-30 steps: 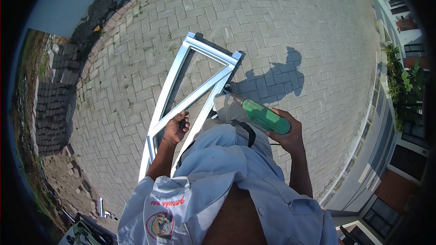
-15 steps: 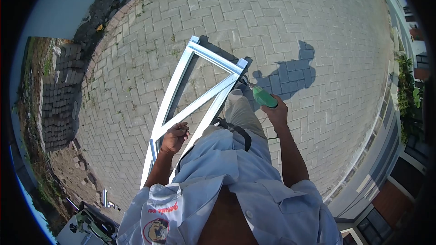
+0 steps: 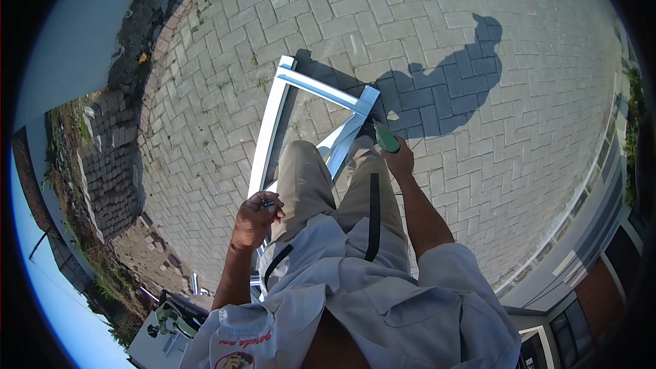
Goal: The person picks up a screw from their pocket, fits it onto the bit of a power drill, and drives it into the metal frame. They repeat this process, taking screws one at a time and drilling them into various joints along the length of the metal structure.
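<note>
My right hand (image 3: 402,160) grips a green power drill (image 3: 387,139), its front end pointing at the corner of a pale metal frame (image 3: 269,123). That frame lies on the paving, with two long rails, a crossbar at the far end and a diagonal brace partly hidden by my legs. Over the left rail my left hand (image 3: 257,213) is closed, thumb and fingers pinched together. A tiny dark thing shows at its fingertips, too small to name. One shoe sits beside the frame's right corner, close to the drill.
Grey herringbone paving (image 3: 328,20) spreads all round. Stacked paving blocks (image 3: 106,157) stand at the left, by rubble. A green machine (image 3: 174,320) sits on a light surface at lower left. A building (image 3: 588,294) edges the right side.
My legs have bent, and a knee now covers much of the diagonal brace. My body's shadow has shifted right. The drill has turned steeper, and my left hand stays pinched.
</note>
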Action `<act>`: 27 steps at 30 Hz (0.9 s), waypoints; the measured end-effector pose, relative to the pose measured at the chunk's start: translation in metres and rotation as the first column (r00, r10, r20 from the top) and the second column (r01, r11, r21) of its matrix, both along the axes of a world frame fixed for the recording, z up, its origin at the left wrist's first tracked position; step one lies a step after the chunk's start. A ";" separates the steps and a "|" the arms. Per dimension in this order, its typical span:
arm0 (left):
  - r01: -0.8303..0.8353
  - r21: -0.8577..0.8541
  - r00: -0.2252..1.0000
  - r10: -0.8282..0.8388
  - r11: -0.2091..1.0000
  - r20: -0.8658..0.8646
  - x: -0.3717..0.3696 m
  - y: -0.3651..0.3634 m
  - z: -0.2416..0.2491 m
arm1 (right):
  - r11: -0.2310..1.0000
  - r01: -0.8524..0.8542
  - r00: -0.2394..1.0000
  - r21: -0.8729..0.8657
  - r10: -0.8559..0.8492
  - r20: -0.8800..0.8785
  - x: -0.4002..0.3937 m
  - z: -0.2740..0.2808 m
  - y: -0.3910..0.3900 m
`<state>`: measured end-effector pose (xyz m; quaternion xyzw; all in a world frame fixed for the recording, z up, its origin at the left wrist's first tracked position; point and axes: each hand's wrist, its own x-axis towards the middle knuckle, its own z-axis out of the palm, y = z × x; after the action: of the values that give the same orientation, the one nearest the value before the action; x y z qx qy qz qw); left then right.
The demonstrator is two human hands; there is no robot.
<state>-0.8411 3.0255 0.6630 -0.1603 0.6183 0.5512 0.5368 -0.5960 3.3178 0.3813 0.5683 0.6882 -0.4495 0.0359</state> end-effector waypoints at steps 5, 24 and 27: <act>0.133 -0.088 0.991 -0.130 0.987 0.035 -0.019 0.033 -0.004 | 0.999 0.033 0.999 -0.043 -0.033 0.020 -0.015 -0.045 0.003; 0.717 -0.035 0.682 -0.692 0.696 0.236 -0.163 0.125 -0.143 | 0.977 0.209 0.956 0.046 -0.214 0.203 -0.091 -0.224 -0.028; 0.728 -0.052 0.672 -0.697 0.683 0.252 -0.177 0.118 -0.153 | 0.986 0.155 0.956 0.056 -0.164 0.245 -0.094 -0.225 -0.026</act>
<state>-1.0179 3.1438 0.5102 -0.0028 0.6098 0.2296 0.7585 -0.6900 3.2915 0.1563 0.6743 0.6383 -0.3637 0.0753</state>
